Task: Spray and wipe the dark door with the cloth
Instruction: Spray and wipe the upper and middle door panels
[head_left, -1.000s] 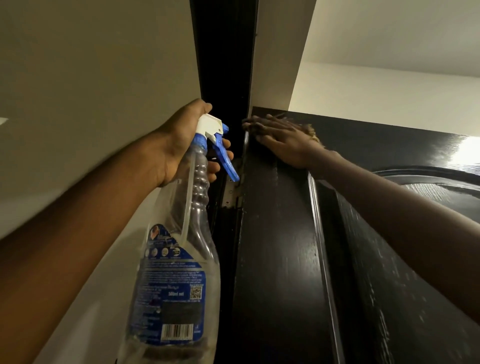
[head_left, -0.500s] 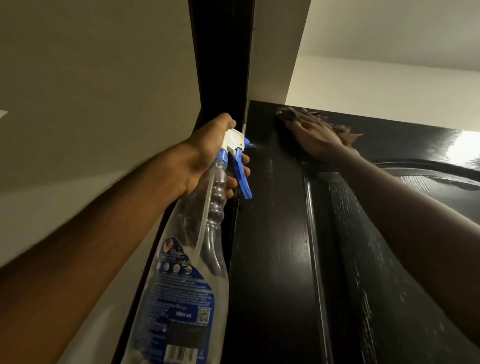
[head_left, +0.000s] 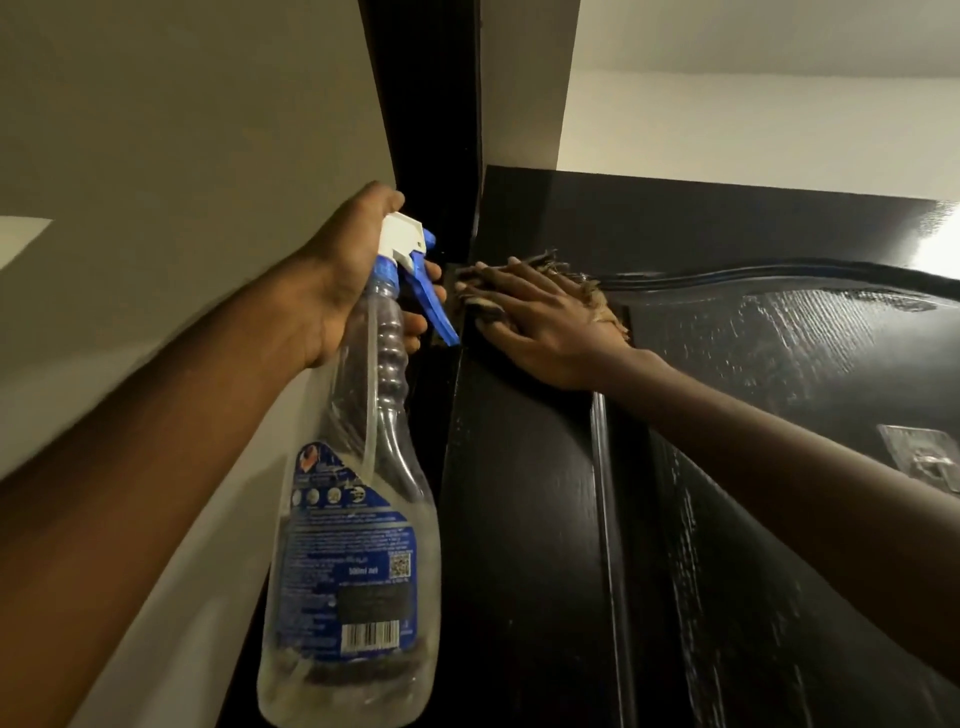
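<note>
Now, door (head_left: 524, 519): dark and shiny, fills the right of the frame.
Cloth (head_left: 592, 291): on the door, near its top left corner.
Right hand (head_left: 540, 317): fingers straight, pressing the cloth flat.
Left hand (head_left: 343, 280): fingers wrapped round the spray bottle (head_left: 363, 519), left of the door.

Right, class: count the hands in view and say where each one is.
2. The left hand grips the spray bottle left of the dark door; the right hand presses the cloth flat against that door.
</note>
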